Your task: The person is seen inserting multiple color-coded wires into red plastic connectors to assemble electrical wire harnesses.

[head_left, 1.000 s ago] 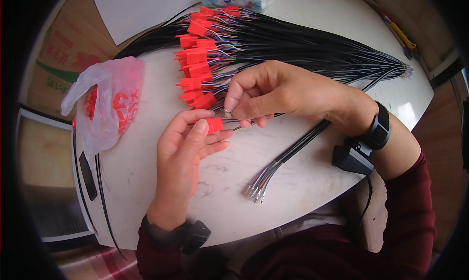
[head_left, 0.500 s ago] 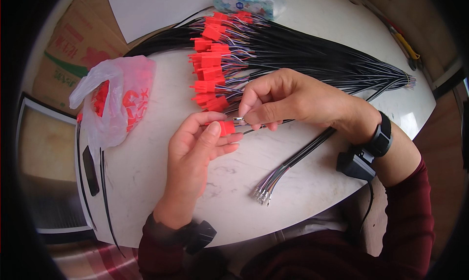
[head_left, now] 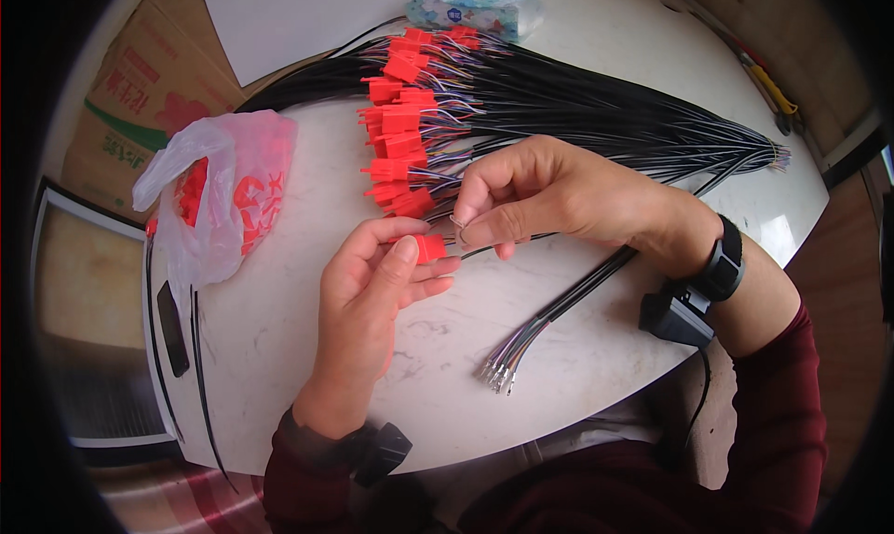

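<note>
Red connector (head_left: 429,248) and thin wire (head_left: 457,223) in two hands (head_left: 357,292) near black cables (head_left: 605,101)

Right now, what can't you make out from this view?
In the head view:
Left end of the red plug: covered by the left hand.
Metal tip at the right hand: too small to tell its shape.
Red pieces in the bag: mostly hidden by its side.
Cardboard box: left side lost in the dark rim.

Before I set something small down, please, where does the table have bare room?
The white table shows one free patch between the left hand and the terminal-tipped wires, and another between that hand and the plastic bag. It is crowded at the far side, with red connectors and black cables.
</note>
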Motion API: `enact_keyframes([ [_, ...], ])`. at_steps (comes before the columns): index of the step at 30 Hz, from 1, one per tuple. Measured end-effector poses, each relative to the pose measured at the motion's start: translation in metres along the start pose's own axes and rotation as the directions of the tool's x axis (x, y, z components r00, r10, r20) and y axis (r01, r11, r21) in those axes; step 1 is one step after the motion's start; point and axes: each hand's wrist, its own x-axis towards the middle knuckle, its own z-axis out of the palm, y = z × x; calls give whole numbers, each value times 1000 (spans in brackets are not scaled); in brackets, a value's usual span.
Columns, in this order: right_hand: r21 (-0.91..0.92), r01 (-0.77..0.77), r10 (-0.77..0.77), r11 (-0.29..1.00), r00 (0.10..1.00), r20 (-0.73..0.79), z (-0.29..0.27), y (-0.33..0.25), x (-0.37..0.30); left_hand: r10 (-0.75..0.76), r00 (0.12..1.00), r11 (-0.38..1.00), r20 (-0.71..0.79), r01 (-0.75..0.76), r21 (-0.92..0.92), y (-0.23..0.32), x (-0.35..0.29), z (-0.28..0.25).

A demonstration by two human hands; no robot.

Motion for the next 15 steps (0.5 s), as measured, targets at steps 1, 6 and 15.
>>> enact_keyframes([
  [1, 0, -1, 1, 1000, 1000, -1, 0, -1, 0, -3, 1000, 1000, 1, 3, 1, 0, 0, 0],
  [6, -33, 60, -62, 998, 997, -50, 4, 1, -1, 1, 1000, 1000, 8, -1, -2, -2, 2, 0],
  [15, -393, 199, -261, 898, 959, -113, 10, 1, 0, -14, 1000, 1000, -2, 14, 9, 0, -1, 0],
])
